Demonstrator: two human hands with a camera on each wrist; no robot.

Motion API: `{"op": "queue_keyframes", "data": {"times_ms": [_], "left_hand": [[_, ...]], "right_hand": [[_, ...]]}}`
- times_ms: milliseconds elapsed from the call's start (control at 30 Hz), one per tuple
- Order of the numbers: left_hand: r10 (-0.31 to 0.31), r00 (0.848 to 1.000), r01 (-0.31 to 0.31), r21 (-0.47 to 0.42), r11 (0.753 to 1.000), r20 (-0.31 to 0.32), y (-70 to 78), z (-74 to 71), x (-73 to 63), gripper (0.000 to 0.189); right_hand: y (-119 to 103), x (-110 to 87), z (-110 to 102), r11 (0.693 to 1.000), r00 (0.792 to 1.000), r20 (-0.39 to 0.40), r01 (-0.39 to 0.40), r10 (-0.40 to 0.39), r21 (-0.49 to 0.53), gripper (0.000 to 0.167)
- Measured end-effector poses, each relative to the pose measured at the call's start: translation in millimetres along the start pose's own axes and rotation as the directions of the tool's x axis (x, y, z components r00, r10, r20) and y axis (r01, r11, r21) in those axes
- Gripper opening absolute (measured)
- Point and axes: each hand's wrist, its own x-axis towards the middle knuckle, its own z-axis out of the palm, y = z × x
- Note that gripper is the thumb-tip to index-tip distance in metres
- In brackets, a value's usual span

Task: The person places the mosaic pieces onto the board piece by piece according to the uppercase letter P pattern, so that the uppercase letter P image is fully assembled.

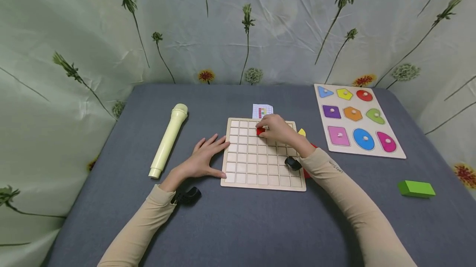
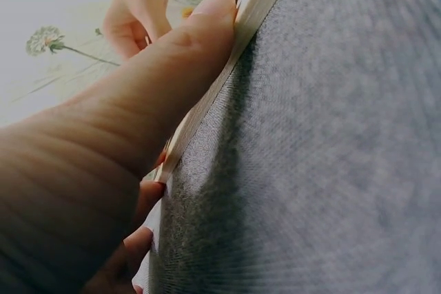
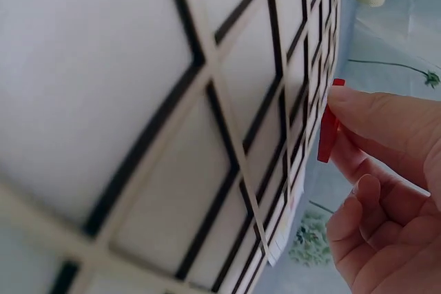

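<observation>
So a red tile (image 1: 260, 132) was pinched by the right hand (image 1: 278, 129), wooden grid board (image 1: 257, 168) right underneath. Board's edge got touched by the left hand (image 1: 202, 161), fingers splayed wide.

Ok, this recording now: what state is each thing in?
Grid board: flat, visible cells unfilled
Red piece: held at the board's far half; seating unclear
Right-hand grip: pinching the red piece
Left-hand grip: fingers spread, touching the board's left edge
Shape puzzle: flat, all nine places filled
Pale yellow tube: lying on its side
Green block: lying flat
Printed card: face up
Yellow piece: partly hidden
Other red item: mostly hidden
</observation>
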Motion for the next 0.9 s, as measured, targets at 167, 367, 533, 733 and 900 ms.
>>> {"op": "queue_keyframes", "data": {"times_ms": [167, 367, 533, 733, 900], "left_hand": [[0.003, 1.0, -0.003, -0.001, 1.0, -0.001, 1.0, 0.5, 0.8, 0.098], [-0.001, 1.0, 0.001, 0.005, 1.0, 0.001, -0.9, 1.2, 1.2, 0.097], [0.001, 1.0, -0.001, 0.001, 1.0, -0.004, -1.9, 0.0, 0.8, 0.097], [0.059, 0.997, -0.061, -0.035, 0.998, -0.054, -2.1, 0.2, -1.2, 0.098], [0.053, 0.998, -0.054, -0.032, 0.998, -0.042, -0.9, -0.3, -0.8, 0.098]], "right_hand": [[-1.0, 4.7, 6.2, 1.0, 1.0, 0.016, -0.017, 0.017, 0.026, 0.021], [0.7, 10.2, 11.1, 0.997, 0.999, 0.028, -0.031, 0.029, 0.066, 0.022], [9.1, 17.1, 17.5, 0.996, 1.0, 0.002, 0.028, -0.028, 0.088, 0.021], [1.8, 22.0, 14.5, 0.999, 0.999, 0.031, 0.006, -0.007, 0.049, 0.023], [1.2, 20.1, 9.5, 0.997, 0.999, 0.037, 0.001, -0.004, 0.073, 0.024]]}}
